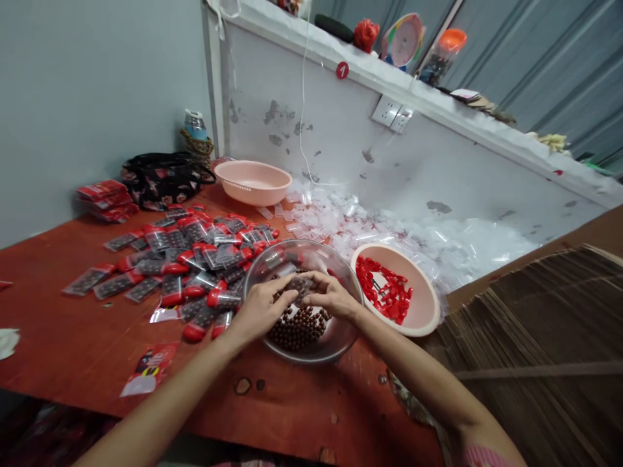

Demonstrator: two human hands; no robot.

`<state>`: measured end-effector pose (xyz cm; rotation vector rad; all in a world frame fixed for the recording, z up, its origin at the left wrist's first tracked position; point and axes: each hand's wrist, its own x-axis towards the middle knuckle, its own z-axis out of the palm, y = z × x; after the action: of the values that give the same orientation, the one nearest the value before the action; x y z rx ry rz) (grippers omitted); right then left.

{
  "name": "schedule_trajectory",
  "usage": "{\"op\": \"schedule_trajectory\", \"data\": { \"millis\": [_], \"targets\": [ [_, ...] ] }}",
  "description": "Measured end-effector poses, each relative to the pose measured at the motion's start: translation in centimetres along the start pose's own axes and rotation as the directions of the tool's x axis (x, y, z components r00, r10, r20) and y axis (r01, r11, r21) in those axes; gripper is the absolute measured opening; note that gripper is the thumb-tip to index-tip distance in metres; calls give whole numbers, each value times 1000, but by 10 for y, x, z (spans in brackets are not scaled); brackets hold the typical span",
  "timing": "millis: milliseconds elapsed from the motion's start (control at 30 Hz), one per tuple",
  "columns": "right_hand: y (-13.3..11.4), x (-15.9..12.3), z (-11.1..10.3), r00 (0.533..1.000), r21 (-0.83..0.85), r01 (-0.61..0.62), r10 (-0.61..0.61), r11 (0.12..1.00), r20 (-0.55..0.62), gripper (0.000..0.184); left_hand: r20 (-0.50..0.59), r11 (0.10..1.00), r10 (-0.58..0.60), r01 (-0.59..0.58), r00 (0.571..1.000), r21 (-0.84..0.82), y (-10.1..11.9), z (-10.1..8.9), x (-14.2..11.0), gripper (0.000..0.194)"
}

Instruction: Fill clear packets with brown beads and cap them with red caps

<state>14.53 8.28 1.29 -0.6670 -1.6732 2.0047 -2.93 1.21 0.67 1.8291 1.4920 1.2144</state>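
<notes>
Over a clear round bowl [257, 347], both my hands meet around a small clear plastic case [300, 285] filled with dark beads. My left hand [265, 301] grips the case from the left, fingers curled round it. From the other side my right hand [333, 295] pinches it between thumb and fingers. Loose brown beads [299, 329] lie in the bowl below. To the left is a pile of filled clear cases with red caps [195, 246]. A pale pink basin [428, 318] with red caps [389, 292] stands right of the bowl.
Empty clear plastic sleeves [360, 220] are heaped along the wall. A pink basin [253, 188] and a black floral bag [160, 181] stand at the back left. Stacked cardboard [535, 350] borders the right side. A red printed packet [150, 370] lies near the front edge.
</notes>
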Motion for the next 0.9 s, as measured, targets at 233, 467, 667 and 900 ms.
{"op": "schedule_trajectory", "data": {
  "millis": [233,467,667,900],
  "targets": [
    [-5,-25,-18,972,-361,133,-193,923,-136,42,176,903,-119,180,977,-390,8,20,11,36],
    [-24,-41,-31,924,-778,322,-360,539,133,18,277,892,-134,238,951,-384,10,29,14,36],
    [-1,-53,-33,931,-741,187,-358,644,-76,22,214,891,-272,330,938,-312,-3,32,15,43],
    [-14,-71,-96,877,-885,-223,-312,409,-365,23,215,555,-567,561,796,-614,-1,36,16,46]
  ]
}}
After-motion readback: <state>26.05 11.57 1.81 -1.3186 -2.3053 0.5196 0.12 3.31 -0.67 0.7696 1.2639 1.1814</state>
